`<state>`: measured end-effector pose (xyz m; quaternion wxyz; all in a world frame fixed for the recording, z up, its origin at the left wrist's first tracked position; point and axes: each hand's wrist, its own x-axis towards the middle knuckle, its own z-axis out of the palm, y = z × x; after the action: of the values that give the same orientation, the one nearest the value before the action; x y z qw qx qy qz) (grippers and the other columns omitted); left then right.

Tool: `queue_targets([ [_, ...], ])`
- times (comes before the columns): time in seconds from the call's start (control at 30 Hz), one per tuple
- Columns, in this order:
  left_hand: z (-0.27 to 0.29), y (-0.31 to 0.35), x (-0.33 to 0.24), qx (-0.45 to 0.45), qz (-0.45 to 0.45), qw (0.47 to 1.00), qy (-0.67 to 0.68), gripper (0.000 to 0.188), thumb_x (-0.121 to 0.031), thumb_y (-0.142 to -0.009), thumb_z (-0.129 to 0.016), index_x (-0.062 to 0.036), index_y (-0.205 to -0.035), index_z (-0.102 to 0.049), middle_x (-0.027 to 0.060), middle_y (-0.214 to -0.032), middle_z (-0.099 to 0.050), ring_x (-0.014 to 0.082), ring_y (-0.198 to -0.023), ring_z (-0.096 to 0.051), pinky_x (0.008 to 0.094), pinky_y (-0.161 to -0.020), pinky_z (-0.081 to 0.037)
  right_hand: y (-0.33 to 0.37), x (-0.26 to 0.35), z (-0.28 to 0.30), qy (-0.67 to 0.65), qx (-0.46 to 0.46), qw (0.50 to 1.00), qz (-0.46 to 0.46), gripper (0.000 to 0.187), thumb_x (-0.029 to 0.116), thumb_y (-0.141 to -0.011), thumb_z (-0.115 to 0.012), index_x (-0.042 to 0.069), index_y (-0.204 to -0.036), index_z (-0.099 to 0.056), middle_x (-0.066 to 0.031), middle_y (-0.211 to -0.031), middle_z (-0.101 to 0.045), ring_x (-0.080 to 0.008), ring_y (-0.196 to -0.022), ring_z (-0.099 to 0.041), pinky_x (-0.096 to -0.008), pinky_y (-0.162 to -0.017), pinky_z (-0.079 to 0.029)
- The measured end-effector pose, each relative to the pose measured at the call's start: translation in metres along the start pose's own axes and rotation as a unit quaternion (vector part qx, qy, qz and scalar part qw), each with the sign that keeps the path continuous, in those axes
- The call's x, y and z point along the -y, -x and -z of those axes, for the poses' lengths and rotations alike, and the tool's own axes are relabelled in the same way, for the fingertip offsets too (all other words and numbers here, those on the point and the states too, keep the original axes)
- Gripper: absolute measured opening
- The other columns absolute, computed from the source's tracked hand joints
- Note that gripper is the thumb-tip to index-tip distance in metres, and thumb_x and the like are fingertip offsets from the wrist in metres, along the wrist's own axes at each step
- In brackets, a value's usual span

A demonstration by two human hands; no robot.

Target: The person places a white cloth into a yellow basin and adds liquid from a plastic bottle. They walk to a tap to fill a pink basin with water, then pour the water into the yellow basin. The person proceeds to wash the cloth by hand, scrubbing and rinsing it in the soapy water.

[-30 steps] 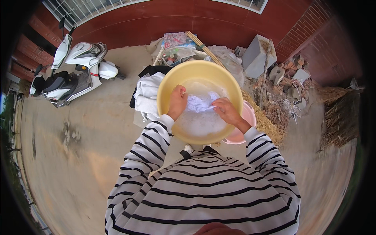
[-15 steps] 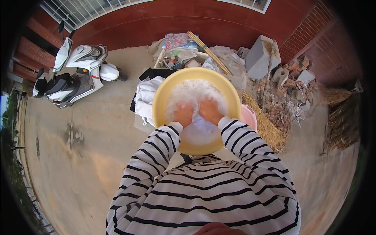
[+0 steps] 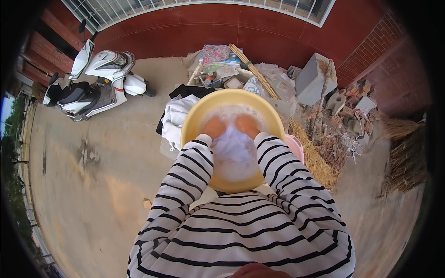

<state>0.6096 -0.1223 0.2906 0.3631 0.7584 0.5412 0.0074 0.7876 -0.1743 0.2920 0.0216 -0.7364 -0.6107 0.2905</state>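
A wide yellow basin (image 3: 187,124) in front of me holds foamy water. A soaked white cloth (image 3: 235,147) lies in the suds, bunched up and reaching from between my hands toward the near side. My left hand (image 3: 214,127) dips into the foam at the cloth's far left edge. Beside it, a small gap apart, my right hand (image 3: 247,124) goes into the foam at the cloth's far right edge. The fingers of both hands are hidden under the suds, so their grip does not show. Both striped sleeves reach over the basin's near part.
White clothing (image 3: 176,116) and dark clothing (image 3: 192,91) lie left of the basin. A pink basin (image 3: 295,147) sits partly beneath its right side. Beyond are bamboo poles (image 3: 255,72), a grey block (image 3: 316,79), a straw broom (image 3: 320,160) and brick rubble. A white scooter (image 3: 99,83) stands far left.
My hands have sunk deeper into the suds, hiding the fingers. More of the white cloth now shows between and nearer than them. The whole view has shifted slightly downward in the picture.
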Motion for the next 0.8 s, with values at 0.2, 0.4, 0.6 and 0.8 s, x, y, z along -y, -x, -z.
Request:
queue_targets([
  [0.2, 0.072, 0.074, -0.025, 0.146, 0.039, 0.933, 0.326, 0.067, -0.050, -0.093, -0.061, -0.0026, -0.138, -0.050, 0.0072, -0.125, -0.061, 0.0184, -0.112, -0.058, 0.0356, -0.088, -0.050, 0.037, -0.006, 0.008, -0.622, 0.031, 0.769, -0.146, 0.047, 0.039, -0.094, -0.055, -0.004, -0.109, -0.066, -0.0151, -0.106, -0.068, -0.0276, -0.092, -0.065, -0.0378, -0.078, -0.050],
  [0.4, 0.068, 0.106, -0.031, 0.003, -0.015, 0.888, 0.460, 0.046, -0.035, -0.093, -0.067, -0.0004, -0.123, -0.060, 0.0093, -0.112, -0.066, 0.0155, -0.102, -0.062, 0.0307, -0.088, -0.050, 0.084, -0.017, 0.028, -0.257, -0.117, 0.958, 0.043, 0.035, 0.031, -0.095, -0.054, 0.001, -0.106, -0.067, -0.0154, -0.098, -0.068, -0.0302, -0.089, -0.065, -0.0378, -0.079, -0.049],
  [0.6, 0.057, 0.126, -0.049, -0.072, -0.197, 0.927, 0.310, 0.034, -0.030, -0.094, -0.063, -0.0010, -0.113, -0.064, 0.0142, -0.102, -0.065, 0.0234, -0.101, -0.063, 0.0333, -0.087, -0.049, 0.102, -0.005, 0.032, -0.322, -0.205, 0.914, 0.141, 0.036, 0.032, -0.097, -0.048, 0.010, -0.122, -0.062, -0.0258, -0.124, -0.059, -0.0401, -0.116, -0.056, -0.0440, -0.098, -0.044],
  [0.8, 0.011, 0.130, -0.020, -0.244, -0.216, 0.943, -0.067, 0.038, -0.014, -0.096, -0.049, -0.0103, -0.133, -0.048, 0.0202, -0.112, -0.055, 0.0413, -0.105, -0.059, 0.0450, -0.085, -0.050, 0.111, 0.044, 0.000, -0.030, -0.079, 0.994, 0.070, 0.047, 0.041, -0.099, -0.048, 0.025, -0.143, -0.045, -0.0237, -0.154, -0.029, -0.0501, -0.134, -0.035, -0.0577, -0.102, -0.038],
])
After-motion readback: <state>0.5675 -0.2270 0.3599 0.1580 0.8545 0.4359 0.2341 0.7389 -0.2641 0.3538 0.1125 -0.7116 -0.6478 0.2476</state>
